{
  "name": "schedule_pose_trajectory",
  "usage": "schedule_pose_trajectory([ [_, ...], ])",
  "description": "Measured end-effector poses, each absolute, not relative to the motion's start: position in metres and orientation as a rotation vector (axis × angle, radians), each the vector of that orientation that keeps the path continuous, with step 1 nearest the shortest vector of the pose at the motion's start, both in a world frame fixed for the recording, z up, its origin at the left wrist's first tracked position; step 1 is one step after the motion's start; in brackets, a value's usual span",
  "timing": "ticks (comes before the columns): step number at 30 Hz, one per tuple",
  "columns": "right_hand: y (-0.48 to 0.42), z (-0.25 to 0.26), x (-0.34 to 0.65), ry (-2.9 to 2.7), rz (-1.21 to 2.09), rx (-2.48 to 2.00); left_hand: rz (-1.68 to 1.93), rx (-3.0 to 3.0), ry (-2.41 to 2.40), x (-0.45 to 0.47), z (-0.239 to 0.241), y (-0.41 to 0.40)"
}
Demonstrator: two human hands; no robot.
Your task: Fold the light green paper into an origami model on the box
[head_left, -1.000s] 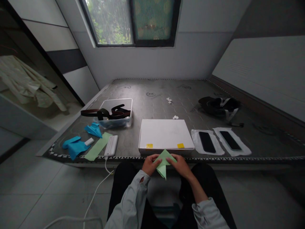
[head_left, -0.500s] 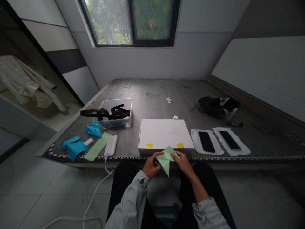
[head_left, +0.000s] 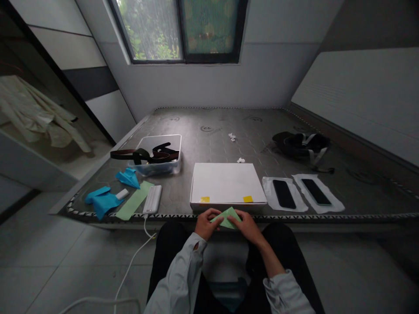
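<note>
A folded piece of light green paper [head_left: 228, 216] is held up between both hands, just in front of the white box [head_left: 227, 181]. My left hand [head_left: 207, 223] pinches its left side, thumb lying over the top of it. On the paper's right side, my right hand [head_left: 248, 225] grips with its thumb across the front. The paper now looks like a low, wide shape with a raised point in the middle. Its underside and some fingertips are hidden. Two yellow sticky pieces lie along the box's near edge.
Leftward lie a white power bank [head_left: 152, 199] with a cable, a green paper strip [head_left: 133, 204], folded blue paper [head_left: 104, 203] and a clear bin [head_left: 173, 168] holding belts. Two phones [head_left: 284, 194] on white wrappers and a dark cap [head_left: 291, 144] are on the right.
The long green point that hung down toward me no longer shows, and the paper looks shorter and more compact. Both hands have shifted slightly around it.
</note>
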State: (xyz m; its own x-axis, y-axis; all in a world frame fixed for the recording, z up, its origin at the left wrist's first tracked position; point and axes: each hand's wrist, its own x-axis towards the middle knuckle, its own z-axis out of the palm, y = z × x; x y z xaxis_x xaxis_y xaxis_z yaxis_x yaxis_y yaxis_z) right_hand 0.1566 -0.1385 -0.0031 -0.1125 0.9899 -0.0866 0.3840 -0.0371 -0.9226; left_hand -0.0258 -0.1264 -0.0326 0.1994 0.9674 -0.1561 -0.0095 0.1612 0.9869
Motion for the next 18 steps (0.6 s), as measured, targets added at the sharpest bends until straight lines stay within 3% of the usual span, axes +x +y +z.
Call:
schedule_pose_trajectory([
  [18,-0.139,-0.008,0.139,-1.287,1.032,-1.399,0.892,1.063,1.056,-0.018,-0.033,-0.130],
])
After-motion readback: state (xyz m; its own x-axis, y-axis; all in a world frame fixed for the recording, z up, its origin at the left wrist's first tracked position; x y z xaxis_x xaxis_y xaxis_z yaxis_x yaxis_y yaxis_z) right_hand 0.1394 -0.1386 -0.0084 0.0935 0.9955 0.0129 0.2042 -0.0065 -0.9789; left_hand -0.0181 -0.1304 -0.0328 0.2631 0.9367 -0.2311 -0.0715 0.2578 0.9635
